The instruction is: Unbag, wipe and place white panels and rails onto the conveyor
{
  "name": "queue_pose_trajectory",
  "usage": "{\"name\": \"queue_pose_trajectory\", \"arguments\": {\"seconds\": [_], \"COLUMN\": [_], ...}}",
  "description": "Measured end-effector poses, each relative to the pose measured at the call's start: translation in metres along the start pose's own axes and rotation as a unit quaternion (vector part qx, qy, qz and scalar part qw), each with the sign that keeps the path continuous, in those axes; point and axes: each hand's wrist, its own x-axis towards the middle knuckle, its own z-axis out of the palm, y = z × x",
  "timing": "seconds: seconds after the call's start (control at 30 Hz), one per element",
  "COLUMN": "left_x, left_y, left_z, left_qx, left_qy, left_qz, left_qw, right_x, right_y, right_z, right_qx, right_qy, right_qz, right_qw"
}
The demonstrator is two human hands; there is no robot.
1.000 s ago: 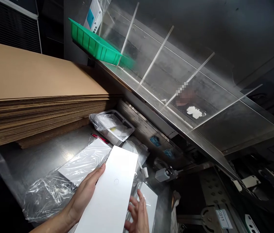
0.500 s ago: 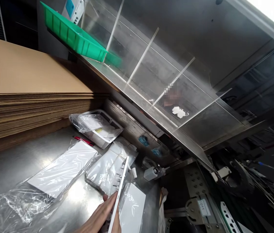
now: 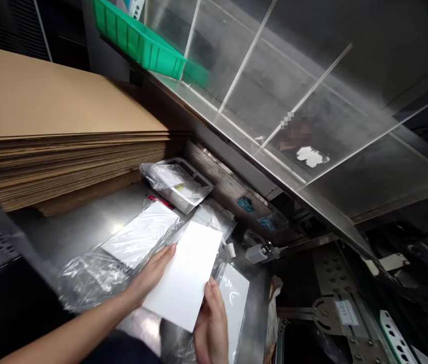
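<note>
A flat white rectangular panel is held up between my hands, its plain face toward me. My left hand grips its left edge, fingers laid along the side. At the lower right edge, my right hand pinches it, thumb on the rim. Beyond the left hand lies a white panel in clear plastic. Another plastic-wrapped white panel lies to the right, partly behind the right hand. Behind the held panel, a wrapped bundle is partly hidden.
A tall stack of cardboard sheets stands at left. A white basket holds plastic bags and papers. A small bottle stands by the table's back. Above runs a metal shelf with clear dividers and a green bin. Machinery is at right.
The white panel has turned from edge-on, with its slotted side partly showing, to its plain face toward me. Both hands have come further into view, and the camera view has shifted.
</note>
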Motion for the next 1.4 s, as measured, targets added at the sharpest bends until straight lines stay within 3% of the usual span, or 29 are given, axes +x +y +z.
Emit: {"name": "queue_pose_trajectory", "arguments": {"seconds": [0.13,0.3,0.73,1.3,1.4], "left_x": [0.017,0.016,0.018,0.018,0.015], "left_y": [-0.024,-0.037,-0.04,-0.036,-0.025], "left_z": [-0.005,0.0,-0.003,-0.006,-0.014], "left_qx": [-0.013,-0.04,-0.053,-0.032,0.011], "left_qy": [-0.044,-0.051,-0.054,-0.068,-0.137], "left_qz": [-0.009,0.004,-0.001,0.0,0.086], "left_qw": [0.999,0.998,0.997,0.997,0.987], "right_x": [-0.009,-0.013,-0.016,-0.012,-0.01], "right_y": [-0.023,-0.02,-0.013,-0.003,0.008], "right_z": [0.017,0.024,0.029,0.028,0.022], "right_qx": [0.075,0.06,0.023,0.024,-0.004], "right_qy": [-0.062,-0.07,-0.081,-0.05,-0.057], "right_qz": [0.073,0.081,0.065,0.062,0.033], "right_qw": [0.993,0.992,0.994,0.997,0.998]}}
